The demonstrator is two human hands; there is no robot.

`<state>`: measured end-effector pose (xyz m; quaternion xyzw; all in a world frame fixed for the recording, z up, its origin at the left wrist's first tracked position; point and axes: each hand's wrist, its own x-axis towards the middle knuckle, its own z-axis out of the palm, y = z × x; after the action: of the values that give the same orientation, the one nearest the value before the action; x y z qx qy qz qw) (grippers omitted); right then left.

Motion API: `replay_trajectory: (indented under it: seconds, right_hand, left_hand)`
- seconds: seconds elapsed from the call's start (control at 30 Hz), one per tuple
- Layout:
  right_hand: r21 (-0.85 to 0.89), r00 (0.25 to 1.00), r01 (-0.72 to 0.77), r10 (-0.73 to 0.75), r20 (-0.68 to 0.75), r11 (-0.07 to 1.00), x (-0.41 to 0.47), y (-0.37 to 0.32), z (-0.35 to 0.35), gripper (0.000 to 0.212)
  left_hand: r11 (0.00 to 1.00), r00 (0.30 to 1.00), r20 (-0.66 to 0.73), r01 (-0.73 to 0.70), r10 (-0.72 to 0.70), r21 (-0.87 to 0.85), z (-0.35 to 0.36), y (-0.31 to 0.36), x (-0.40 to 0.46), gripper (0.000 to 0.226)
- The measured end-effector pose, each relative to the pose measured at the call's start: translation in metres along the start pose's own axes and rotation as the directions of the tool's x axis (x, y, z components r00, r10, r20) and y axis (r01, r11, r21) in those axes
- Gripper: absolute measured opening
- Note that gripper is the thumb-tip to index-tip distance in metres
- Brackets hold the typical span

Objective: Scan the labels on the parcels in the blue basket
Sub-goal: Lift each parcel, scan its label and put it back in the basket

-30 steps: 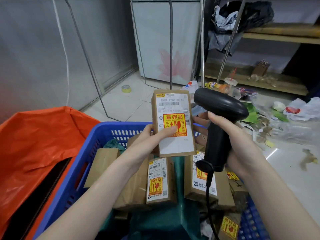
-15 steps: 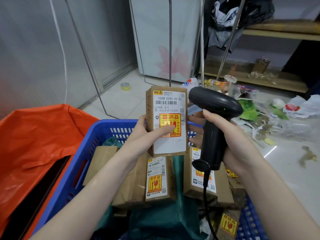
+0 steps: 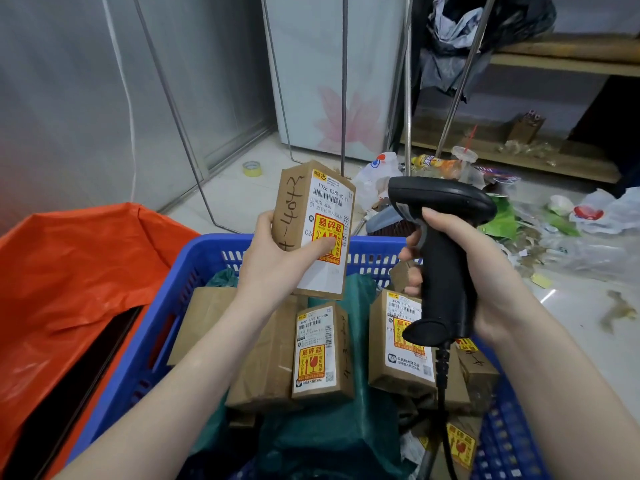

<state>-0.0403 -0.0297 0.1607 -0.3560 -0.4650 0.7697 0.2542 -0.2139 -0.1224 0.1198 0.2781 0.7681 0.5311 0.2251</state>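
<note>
My left hand (image 3: 277, 258) holds a small brown cardboard parcel (image 3: 313, 209) upright above the blue basket (image 3: 162, 317), thumb pressed on its white label with a yellow-red fragile sticker. The parcel's brown side, with handwriting, is angled toward me. My right hand (image 3: 485, 271) grips a black handheld barcode scanner (image 3: 440, 237), whose head faces left toward the parcel, a short gap away. Its cable hangs down into the basket. Inside the basket lie several more brown parcels (image 3: 322, 351) with similar labels, on green plastic bags (image 3: 311, 438).
An orange sack (image 3: 69, 278) lies open left of the basket. Metal rack legs (image 3: 343, 84), a white cabinet and a roll of yellow tape (image 3: 252, 168) stand on the tiled floor beyond. Rubbish and plastic bags (image 3: 554, 230) litter the floor at right, below wooden shelves.
My left hand has turned the parcel, so its handwritten brown side now shows and the label angles toward the scanner. The scanner has shifted slightly right, widening the gap.
</note>
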Motion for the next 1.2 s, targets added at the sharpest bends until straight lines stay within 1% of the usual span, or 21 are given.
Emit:
replay_trajectory:
  seconds: [0.1, 0.23, 0.4, 0.77, 1.2]
  right_hand:
    - [-0.023, 1.000, -0.015, 0.015, 0.014, 1.000, -0.0012, -0.0010, 0.0012, 0.032]
    - [-0.053, 1.000, -0.014, 0.014, 0.013, 0.999, -0.0028, -0.0012, 0.0037, 0.029]
    - [-0.023, 1.000, -0.031, 0.031, -0.001, 0.999, -0.0036, -0.0018, 0.0036, 0.025]
    - [-0.064, 0.999, -0.034, 0.035, 0.014, 0.997, -0.0048, -0.0020, 0.0039, 0.025]
    - [-0.060, 0.999, -0.028, 0.030, 0.030, 0.998, -0.0029, -0.0010, 0.0029, 0.026]
  left_hand:
    - [0.999, 1.000, -0.021, 0.003, -0.002, 0.044, 0.0000, -0.0014, 0.0011, 0.066]
    - [0.998, 1.000, -0.024, 0.010, -0.009, 0.055, -0.0001, -0.0012, 0.0012, 0.066]
    - [0.998, 1.000, -0.023, 0.010, -0.009, 0.065, -0.0003, -0.0014, 0.0017, 0.064]
    - [0.996, 1.000, -0.026, 0.013, -0.010, 0.085, 0.0007, -0.0014, 0.0022, 0.062]
    - [0.995, 1.000, -0.026, 0.016, -0.013, 0.099, 0.0014, -0.0006, 0.0022, 0.065]
